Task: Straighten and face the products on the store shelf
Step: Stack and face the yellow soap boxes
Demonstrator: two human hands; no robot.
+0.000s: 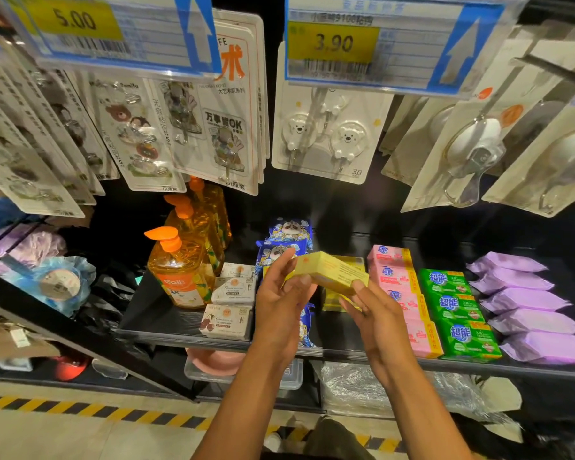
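A yellow soap box [329,269] is held in the air above the black shelf [166,322], between both hands. My left hand [281,300] grips its left end, thumb on the near face. My right hand [374,310] pinches its right end. Under the box more yellow boxes [334,300] lie on the shelf. Blue packs [287,240] stand behind my left hand. Rows of pink soap [400,287], green soap [455,310] and purple packs [528,310] fill the shelf to the right.
Orange pump bottles [180,270] and white soap boxes [229,308] stand at the left of the shelf. Carded hooks [329,137] and price tags [332,44] hang above. A pink basin [213,361] sits on the lower shelf. A striped floor line [80,410] runs below.
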